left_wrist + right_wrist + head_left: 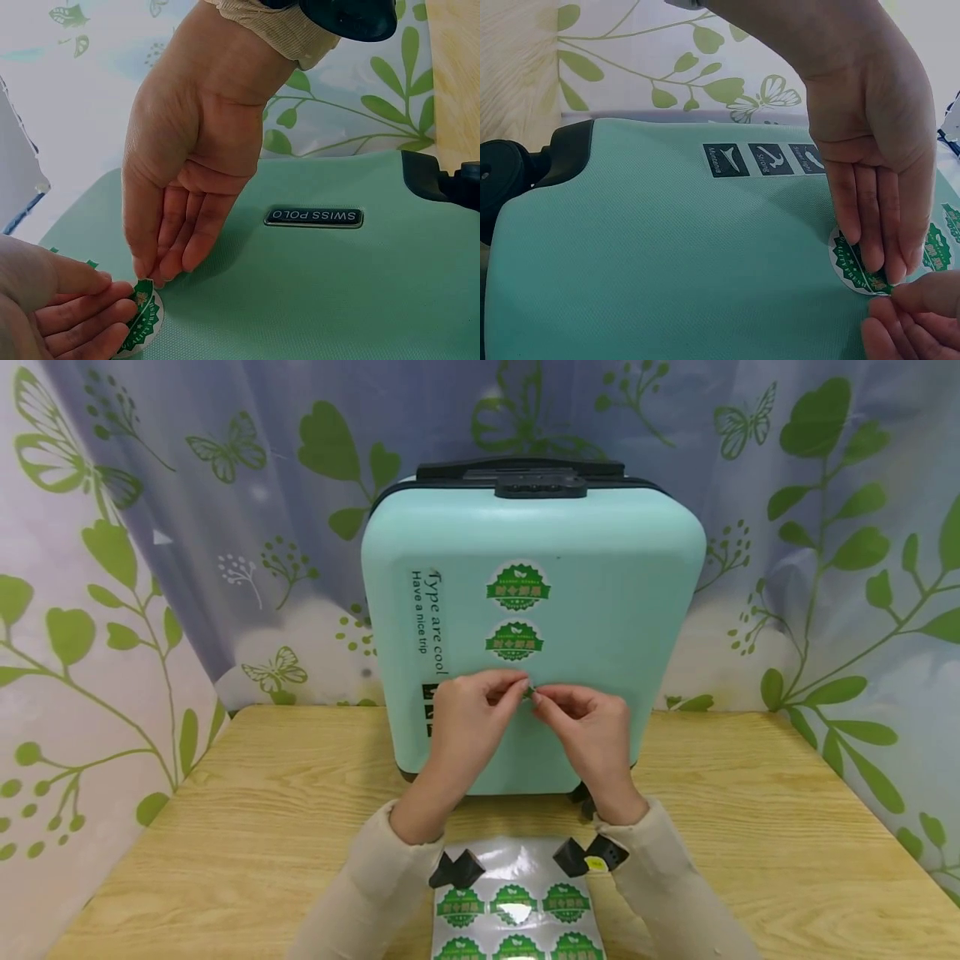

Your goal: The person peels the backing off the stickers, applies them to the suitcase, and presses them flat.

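Note:
A round green-and-white sticker (pixel 151 321) lies close against the front of a mint-green suitcase (pixel 600 610), below two like stickers, an upper one (pixel 518 587) and a lower one (pixel 514 641). My left hand (pixel 476 710) pinches its edge between thumb and forefinger. From the other side, my right hand (pixel 588 727) pinches the edge too, fingertips almost meeting the left ones. In the right wrist view the left hand (pixel 877 165) covers part of the sticker (pixel 849 266). The remaining fingers of both hands are bent near the suitcase face.
The suitcase stands upright on a wooden table (pixel 262 827) before a leaf-patterned curtain (pixel 285 527). A glossy sticker sheet (pixel 517 860) with several green stickers lies between my forearms. A suitcase wheel (pixel 501 184) shows at the lower corner, and a SWISS POLO badge (pixel 313 217) sits on the face.

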The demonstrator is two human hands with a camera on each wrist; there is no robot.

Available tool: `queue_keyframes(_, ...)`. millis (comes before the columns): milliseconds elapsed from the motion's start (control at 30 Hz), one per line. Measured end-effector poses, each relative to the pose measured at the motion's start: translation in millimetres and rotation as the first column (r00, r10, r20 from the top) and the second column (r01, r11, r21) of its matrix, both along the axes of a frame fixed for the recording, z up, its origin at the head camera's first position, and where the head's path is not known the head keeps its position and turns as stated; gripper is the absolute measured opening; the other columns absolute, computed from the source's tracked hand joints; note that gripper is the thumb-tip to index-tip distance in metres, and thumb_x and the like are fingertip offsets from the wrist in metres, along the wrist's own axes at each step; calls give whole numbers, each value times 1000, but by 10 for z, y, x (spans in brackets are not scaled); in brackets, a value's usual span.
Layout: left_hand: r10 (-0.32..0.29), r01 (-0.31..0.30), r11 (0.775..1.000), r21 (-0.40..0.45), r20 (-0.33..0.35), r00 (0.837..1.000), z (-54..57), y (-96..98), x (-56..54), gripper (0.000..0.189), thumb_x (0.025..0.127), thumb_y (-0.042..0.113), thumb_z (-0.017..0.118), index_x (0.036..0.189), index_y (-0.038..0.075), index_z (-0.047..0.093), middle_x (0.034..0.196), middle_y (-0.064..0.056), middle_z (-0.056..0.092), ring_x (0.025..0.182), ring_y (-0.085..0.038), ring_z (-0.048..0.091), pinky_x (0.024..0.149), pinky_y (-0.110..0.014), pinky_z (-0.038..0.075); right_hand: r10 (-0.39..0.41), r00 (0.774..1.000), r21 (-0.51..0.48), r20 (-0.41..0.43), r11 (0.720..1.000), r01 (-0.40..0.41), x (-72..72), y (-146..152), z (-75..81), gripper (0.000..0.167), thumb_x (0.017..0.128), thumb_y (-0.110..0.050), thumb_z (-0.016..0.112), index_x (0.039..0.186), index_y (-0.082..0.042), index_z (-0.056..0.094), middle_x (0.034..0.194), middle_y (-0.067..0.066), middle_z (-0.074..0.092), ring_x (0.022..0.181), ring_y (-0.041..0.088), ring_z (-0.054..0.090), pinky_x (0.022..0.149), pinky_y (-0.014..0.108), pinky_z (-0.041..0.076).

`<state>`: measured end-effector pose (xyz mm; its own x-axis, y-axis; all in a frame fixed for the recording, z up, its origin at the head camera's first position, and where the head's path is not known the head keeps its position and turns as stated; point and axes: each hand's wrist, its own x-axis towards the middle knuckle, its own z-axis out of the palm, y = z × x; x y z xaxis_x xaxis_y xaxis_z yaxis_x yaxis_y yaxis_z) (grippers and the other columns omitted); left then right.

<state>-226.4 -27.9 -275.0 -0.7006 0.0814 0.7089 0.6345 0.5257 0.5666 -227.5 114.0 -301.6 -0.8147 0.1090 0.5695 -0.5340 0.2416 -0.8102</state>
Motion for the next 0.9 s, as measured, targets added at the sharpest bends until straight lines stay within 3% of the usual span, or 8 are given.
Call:
queue_keyframes(500,-1,1,1000,-11,-6,1000,15,19,0,12,87,14,68,93,7,76,85,-5,73,67,-10,67,57,-17,51,47,996,-91,69,995,-41,-12,26,-12,18,83,-15,73,91,2,74,84,18,71,68,11,69,67,29,56)
queue_keyframes(900,-9,9,999,-36,6,1000,-35,43,-24,12,87,14,68,93,7,76,86,-4,73,67,-10,67,57,-17,50,48,995,-22,84,999,-46,3,76,-46,19,85,-16,71,91,1,74,84,18,71,68,9,68,63,28,55)
